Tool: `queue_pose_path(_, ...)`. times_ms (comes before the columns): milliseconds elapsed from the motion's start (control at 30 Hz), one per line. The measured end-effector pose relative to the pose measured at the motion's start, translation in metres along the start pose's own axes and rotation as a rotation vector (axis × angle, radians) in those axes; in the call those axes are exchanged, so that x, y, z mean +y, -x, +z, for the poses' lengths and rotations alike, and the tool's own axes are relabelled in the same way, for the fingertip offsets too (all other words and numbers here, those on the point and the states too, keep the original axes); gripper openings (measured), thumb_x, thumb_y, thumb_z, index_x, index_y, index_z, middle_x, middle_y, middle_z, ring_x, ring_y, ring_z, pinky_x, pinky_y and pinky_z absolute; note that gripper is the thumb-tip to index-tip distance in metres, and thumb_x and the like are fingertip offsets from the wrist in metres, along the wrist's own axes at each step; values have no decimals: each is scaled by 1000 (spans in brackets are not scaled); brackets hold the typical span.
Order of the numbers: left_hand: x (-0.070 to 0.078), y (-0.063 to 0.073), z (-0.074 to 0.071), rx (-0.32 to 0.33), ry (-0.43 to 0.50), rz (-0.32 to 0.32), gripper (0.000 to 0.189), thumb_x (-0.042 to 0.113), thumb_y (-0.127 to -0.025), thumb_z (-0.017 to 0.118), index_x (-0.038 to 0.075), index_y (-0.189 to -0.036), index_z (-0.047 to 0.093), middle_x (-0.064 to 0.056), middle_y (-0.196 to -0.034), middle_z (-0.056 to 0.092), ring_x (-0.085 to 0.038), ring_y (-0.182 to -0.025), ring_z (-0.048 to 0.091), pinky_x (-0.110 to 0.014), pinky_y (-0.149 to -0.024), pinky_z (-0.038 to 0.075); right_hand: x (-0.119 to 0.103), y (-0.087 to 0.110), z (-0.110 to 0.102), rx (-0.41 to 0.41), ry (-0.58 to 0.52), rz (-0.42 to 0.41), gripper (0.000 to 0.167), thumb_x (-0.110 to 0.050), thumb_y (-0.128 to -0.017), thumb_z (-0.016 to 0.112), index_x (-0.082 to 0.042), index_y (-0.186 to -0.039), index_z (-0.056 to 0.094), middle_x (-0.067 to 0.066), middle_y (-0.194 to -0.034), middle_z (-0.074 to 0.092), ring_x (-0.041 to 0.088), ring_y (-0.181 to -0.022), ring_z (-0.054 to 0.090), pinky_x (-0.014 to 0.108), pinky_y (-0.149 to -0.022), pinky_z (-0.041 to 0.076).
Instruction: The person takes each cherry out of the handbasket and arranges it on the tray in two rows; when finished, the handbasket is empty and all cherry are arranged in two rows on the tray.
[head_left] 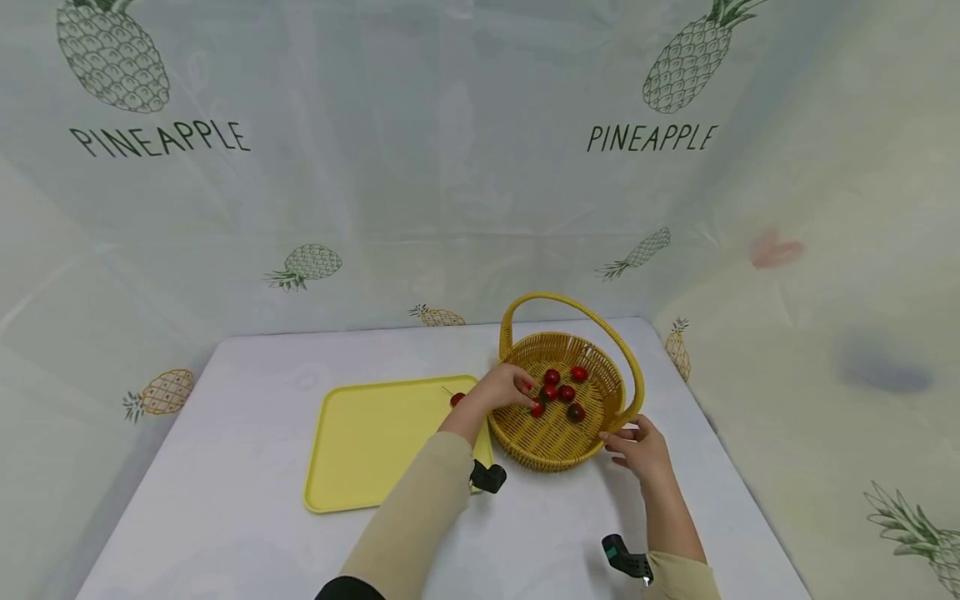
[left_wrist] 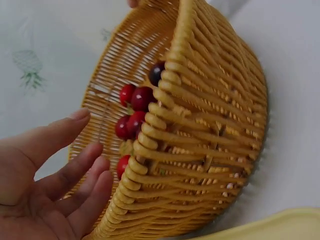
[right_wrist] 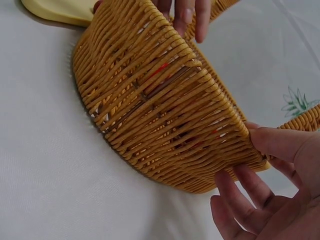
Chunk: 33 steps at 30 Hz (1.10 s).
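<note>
A woven wicker basket (head_left: pixel 551 461) with a tall arched handle (head_left: pixel 581 308) stands at the right of the table. Several dark red cherries (head_left: pixel 567 393) lie on its bottom. My left hand (head_left: pixel 504 388) reaches over the basket's left rim; in the left wrist view that hand (left_wrist: pixel 55 185) has loosely bent fingers apart from the cherries (left_wrist: pixel 142 98), with nothing between them. At the handle's right foot, my right hand (head_left: pixel 641 450) holds the basket's rim, thumb on top and fingers against the outer wall (right_wrist: pixel 165 115).
A yellow tray (head_left: pixel 375 442) lies left of the basket, close against it. One stemmed cherry (head_left: pixel 457 400) rests on its right part, partly behind the left wrist. A curtain (head_left: pixel 450 167) printed with pineapples hangs behind the white table (head_left: pixel 225 467).
</note>
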<state>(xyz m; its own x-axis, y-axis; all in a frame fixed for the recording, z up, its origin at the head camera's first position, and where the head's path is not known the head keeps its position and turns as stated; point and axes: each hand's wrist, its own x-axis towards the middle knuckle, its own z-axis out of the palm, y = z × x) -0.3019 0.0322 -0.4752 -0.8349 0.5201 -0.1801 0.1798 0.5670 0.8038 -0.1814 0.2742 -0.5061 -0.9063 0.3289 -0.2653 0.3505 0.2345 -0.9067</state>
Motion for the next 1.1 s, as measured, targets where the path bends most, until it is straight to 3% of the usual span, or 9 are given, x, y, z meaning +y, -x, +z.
queue_pose_path(167,4,-8,4,-57,-88,-14,33,9,-82,80,8,-115,73,-7,-95,65,-12,-77,53,-26,-68,46,0,0,0,3,-1,1,48,-12,-87,75,-2,-127,49,13,-101,59,18,-80,67,35,-70,56)
queue_pose_path(300,5,-13,8,-95,-124,-21,33,11,-81,81,9,-113,74,-11,-102,64,-13,-77,50,-27,-69,43,1,0,-1,0,6,8,48,-11,-88,74,-2,-128,48,14,-102,58,19,-82,68,36,-72,56)
queue_pose_path(500,1,-19,13,-102,-172,-62,31,14,-80,82,13,-111,75,-3,-101,60,-14,-81,49,-29,-74,43,1,-1,0,2,8,6,49,-12,-88,74,-2,-128,48,12,-101,59,19,-82,67,35,-70,56)
queue_pose_path(733,-4,-24,21,-127,-153,-99,37,14,-79,83,18,-115,72,-2,-125,57,-14,-87,48,-27,-75,43,4,-4,-1,5,1,8,49,-11,-88,73,-3,-129,48,12,-102,58,18,-82,67,34,-70,56)
queue_pose_path(833,-5,-25,22,-139,-133,-109,39,13,-80,82,18,-117,71,-3,-123,56,-15,-84,48,-27,-72,43,2,-3,-1,8,5,4,48,-11,-88,73,-4,-129,49,13,-102,58,18,-81,67,34,-70,56)
queue_pose_path(1100,-6,-23,24,-211,-140,-164,45,11,-81,81,22,-122,68,-4,-127,55,-17,-89,51,-31,-79,46,2,0,-1,13,-1,4,49,-11,-87,75,-2,-128,49,13,-101,58,22,-84,68,36,-71,57)
